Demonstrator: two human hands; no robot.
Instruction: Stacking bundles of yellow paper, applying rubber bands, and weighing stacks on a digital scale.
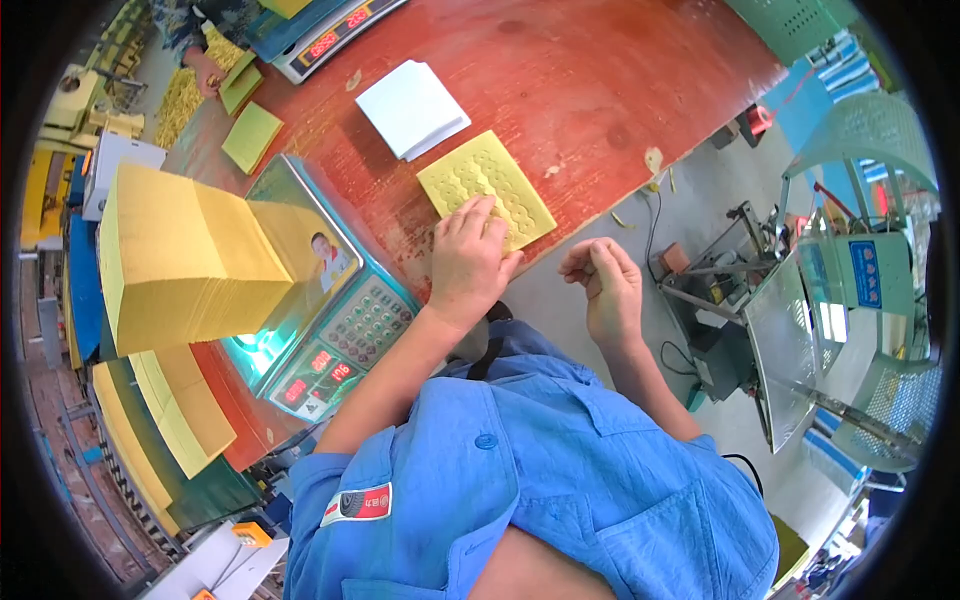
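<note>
A square stack of yellow paper (535, 200) with rows of wavy punched cuts lies near the edge of the red table. My left hand (468, 262) rests on its near left part, fingers stretched over the top sheet. Just off the table edge, my right hand (610, 288) hovers beside the stack with fingers curled and thumb and forefinger together. Whether anything is between those fingertips I cannot make out. Beyond the yellow stack sits a pile of white paper (412, 105).
At left, a digital scale (345, 330) carries a tall stack of yellow paper (190, 265). Another scale (330, 35) stands at the far edge of the table (590, 90). A co-worker's hand (207, 75) touches small yellow sheets (240, 85). Metal-framed equipment (780, 330) stands at right.
</note>
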